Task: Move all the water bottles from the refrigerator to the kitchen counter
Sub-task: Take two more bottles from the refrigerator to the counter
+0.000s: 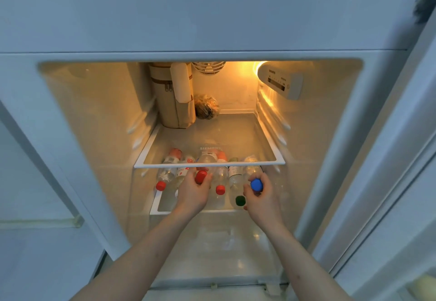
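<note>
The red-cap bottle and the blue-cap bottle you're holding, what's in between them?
In the head view, two more bottles lie between the red-cap bottle and the blue-cap bottle: another red-capped bottle and a green-capped bottle.

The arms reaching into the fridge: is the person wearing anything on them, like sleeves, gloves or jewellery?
Nothing that shows. Both forearms are bare from the bottom of the picture up to the wrists, with no sleeve in sight. The left hand and right hand wear no gloves, and no watch, bracelet or ring is visible. The fingers are too blurred to tell about the nails.
</note>
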